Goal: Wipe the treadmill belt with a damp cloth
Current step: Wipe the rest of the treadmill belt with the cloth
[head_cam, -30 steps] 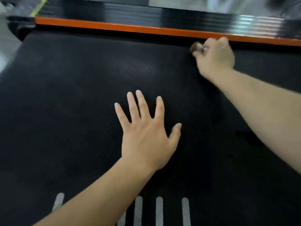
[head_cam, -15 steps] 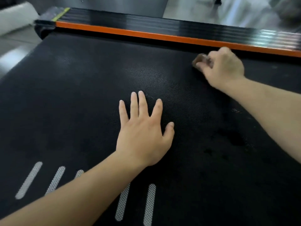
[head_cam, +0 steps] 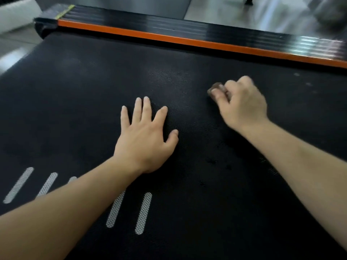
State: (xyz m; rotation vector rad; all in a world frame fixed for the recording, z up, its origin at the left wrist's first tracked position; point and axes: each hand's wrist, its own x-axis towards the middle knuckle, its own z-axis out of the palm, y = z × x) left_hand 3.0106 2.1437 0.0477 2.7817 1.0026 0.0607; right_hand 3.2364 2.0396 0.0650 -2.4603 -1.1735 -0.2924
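The black textured treadmill belt [head_cam: 78, 102] fills most of the view. My left hand [head_cam: 144, 136] lies flat on the belt near the middle, fingers straight and spread. My right hand [head_cam: 242, 104] is to its right, fingers curled round a small brownish cloth [head_cam: 216, 89] that it presses on the belt. Only a bit of the cloth shows past the fingers, and it is blurred.
An orange strip [head_cam: 187, 41] and a glossy black side rail [head_cam: 169, 25] run along the belt's far edge. Several white dotted stripes [head_cam: 143, 212] mark the belt near me. Grey floor [head_cam: 234, 17] lies beyond the rail, a white object [head_cam: 16, 14] at top left.
My right hand has dragged the cloth away from the orange strip toward me across the belt. My left hand stays flat in place, its fingers a little closer together.
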